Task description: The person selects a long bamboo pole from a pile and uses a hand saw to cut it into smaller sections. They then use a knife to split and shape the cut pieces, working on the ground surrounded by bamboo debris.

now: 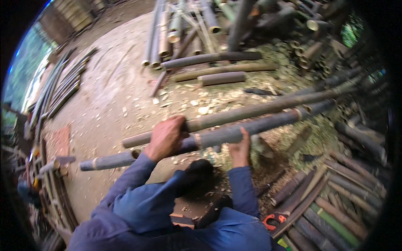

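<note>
Two long grey-brown bamboo poles lie side by side, slanting up to the right in front of me. My left hand is closed over the left end of the nearer bamboo pole, knuckles up. From below, my right hand grips the same pole further along, its thumb up on the near side. Just beyond runs the farther bamboo pole, partly hidden behind my left hand. A short bamboo piece sits left of my left wrist, its open end toward the hand.
Bamboo tubes are heaped at the back, with loose cut lengths before them. Pale chips litter the ground. A saw with an orange handle rests by stacked bamboo at lower right. Thin poles lie at far left.
</note>
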A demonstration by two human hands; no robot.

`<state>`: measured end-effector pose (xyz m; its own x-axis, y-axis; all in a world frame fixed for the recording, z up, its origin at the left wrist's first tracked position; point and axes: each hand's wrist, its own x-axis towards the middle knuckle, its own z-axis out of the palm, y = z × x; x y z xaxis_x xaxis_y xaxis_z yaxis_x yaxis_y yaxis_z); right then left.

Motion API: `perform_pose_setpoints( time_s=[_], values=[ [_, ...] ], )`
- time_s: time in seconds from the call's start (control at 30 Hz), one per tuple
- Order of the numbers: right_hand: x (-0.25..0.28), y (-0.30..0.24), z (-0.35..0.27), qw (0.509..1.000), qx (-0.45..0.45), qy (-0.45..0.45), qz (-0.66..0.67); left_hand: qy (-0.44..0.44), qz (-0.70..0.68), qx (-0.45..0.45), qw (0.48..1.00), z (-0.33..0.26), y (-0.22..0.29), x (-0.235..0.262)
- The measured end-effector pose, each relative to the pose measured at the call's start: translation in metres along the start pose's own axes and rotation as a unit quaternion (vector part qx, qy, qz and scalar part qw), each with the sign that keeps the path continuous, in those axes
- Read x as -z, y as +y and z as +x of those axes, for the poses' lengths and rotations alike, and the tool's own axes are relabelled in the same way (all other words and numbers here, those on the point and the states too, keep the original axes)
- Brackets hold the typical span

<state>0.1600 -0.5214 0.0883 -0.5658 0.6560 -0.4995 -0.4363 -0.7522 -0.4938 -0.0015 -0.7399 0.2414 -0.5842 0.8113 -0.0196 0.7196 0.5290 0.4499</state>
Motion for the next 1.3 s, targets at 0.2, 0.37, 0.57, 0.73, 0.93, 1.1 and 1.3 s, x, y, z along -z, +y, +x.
perform_pose_setpoints(
  time_s=[0.2, 0.37, 0.57, 0.73, 0.93, 1.1, 1.3],
  values=[
    [-0.032, 0.007, -0.006, 0.973, -0.075, 0.027, -0.218, 0.1, 0.088, -0.011, 0.991, -0.011, 0.011, -0.014],
    [-0.008, 0.007, -0.018, 0.897, -0.148, -0.05, -0.414, 0.116, 0.088, -0.035, 0.989, 0.008, 0.001, -0.04],
    [-0.006, -0.038, -0.101, 0.831, -0.101, -0.131, -0.532, 0.125, 0.06, -0.027, 0.99, 0.0, -0.064, -0.078],
    [0.14, -0.055, -0.145, 0.843, -0.189, 0.007, -0.504, 0.045, 0.047, 0.007, 0.998, 0.022, -0.063, -0.083],
    [0.182, -0.05, -0.181, 0.824, -0.213, 0.031, -0.525, -0.011, 0.024, 0.042, 0.999, 0.019, -0.062, -0.064],
    [0.131, -0.052, -0.157, 0.879, -0.145, 0.062, -0.449, -0.044, 0.024, -0.001, 0.999, 0.033, -0.076, -0.063],
    [0.047, -0.041, -0.096, 0.933, -0.135, 0.061, -0.328, -0.05, 0.05, -0.041, 0.997, 0.042, -0.058, -0.09]
  ],
)
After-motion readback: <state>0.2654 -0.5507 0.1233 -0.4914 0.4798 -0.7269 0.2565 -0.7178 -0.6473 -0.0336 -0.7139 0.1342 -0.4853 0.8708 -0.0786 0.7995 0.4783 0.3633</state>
